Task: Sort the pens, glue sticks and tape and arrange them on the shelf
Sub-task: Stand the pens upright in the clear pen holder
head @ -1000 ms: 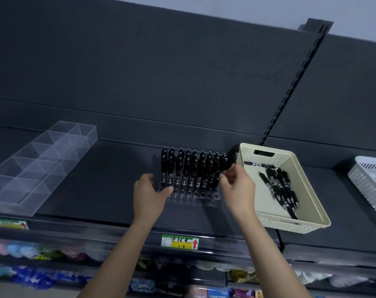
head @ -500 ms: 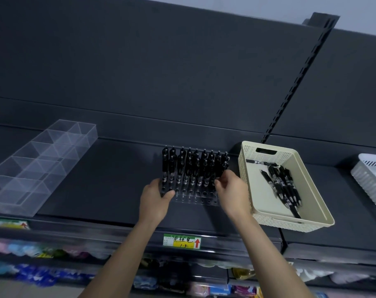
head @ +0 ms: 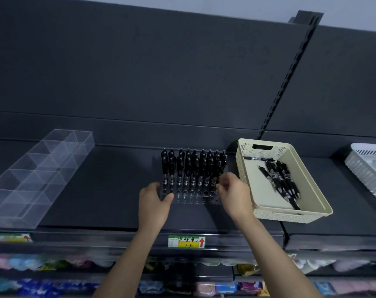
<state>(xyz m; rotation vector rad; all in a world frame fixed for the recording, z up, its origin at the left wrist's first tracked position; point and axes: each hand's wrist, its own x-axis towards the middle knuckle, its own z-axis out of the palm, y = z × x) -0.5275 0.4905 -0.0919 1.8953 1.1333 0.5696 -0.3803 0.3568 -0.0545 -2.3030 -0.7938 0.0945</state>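
both hands were at the pen rack, with the loose pens off to the right.

the clear pen rack point(head: 190, 195) sat on the dark shelf point(head: 109, 186), its upright pens point(head: 192, 166) filling the back rows and the front holes bare. the left hand point(head: 153, 204) gripped the rack's front-left corner. the right hand point(head: 233, 193) had its fingers curled at the right end, and i couldn't tell if it pinched a pen. the spare pens point(head: 279, 179) lay flat in the cream basket point(head: 290, 214), long axes running front to back, just beside the right hand, so that hand looked best placed to fetch one.
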